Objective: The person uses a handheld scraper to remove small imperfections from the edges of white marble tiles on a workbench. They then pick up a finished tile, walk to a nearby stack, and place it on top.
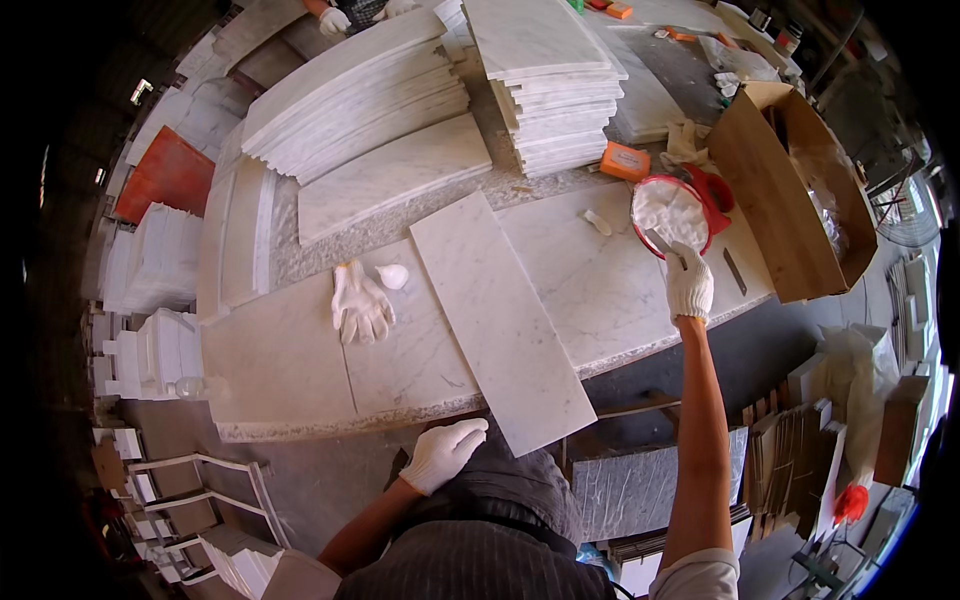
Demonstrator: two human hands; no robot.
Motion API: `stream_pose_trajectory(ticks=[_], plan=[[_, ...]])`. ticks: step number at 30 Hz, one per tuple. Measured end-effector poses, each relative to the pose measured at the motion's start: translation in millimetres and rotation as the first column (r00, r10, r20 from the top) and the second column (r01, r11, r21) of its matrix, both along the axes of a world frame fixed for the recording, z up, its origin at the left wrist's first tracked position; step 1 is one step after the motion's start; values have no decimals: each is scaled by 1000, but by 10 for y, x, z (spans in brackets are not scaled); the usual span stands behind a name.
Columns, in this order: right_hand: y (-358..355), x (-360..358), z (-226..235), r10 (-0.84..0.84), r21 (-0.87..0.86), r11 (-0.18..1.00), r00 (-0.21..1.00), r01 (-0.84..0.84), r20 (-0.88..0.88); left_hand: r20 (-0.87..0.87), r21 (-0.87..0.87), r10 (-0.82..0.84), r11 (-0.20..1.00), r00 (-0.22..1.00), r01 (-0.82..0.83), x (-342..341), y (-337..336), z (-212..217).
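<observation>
My right hand (690,284), in a white knit glove, is closed round a putty knife (657,241). Its blade dips over the near side of a red-rimmed bowl of white paste (668,208). My left hand (447,456), also gloved, is held low by my waist, beside the near end of a long white marble slab (500,320). Its fingers point right, loosely extended, and nothing shows in them. The slab lies slantwise across the worktable, its near end jutting past the edge. A spare white glove (360,303) lies left of it, next to a small white bulb-shaped object (392,276).
Two stacks of marble slabs (350,100) (555,110) stand at the back. A cardboard box (780,190) sits at the right, near an orange box (625,161), a red tape dispenser (712,195) and a thin dark blade (735,271). Another person's gloved hand (334,21) shows far back.
</observation>
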State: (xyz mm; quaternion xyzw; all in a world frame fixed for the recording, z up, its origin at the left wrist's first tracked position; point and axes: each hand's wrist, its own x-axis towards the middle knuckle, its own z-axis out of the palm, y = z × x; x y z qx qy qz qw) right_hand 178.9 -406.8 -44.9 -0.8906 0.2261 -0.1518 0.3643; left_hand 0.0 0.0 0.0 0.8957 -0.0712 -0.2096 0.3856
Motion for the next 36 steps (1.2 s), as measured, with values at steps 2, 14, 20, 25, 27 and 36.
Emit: stream_pose_trajectory(ticks=[2,14,20,25,27,36], plan=[[4,2,-33,-12,46,999,1000,12,-9,-10,9,-33,999,999,33,-4,-40,50],[41,116,-93,-102,467,880,995,83,15,18,-32,3,999,1000,-2,59,-2,-32],[169,34,61,-127,607,792,990,64,62,261,-25,43,999,964,-38,124,180,-202],[917,-24,256,-59,750,661,998,24,20,343,-16,178,983,923,-184,423,379,-196],[1319,-31,241,-30,792,610,999,32,-18,321,-35,215,976,922,-216,573,483,-200],[2422,293,-181,-14,708,704,998,51,-58,368,-212,470,882,802,-420,1415,855,-411]])
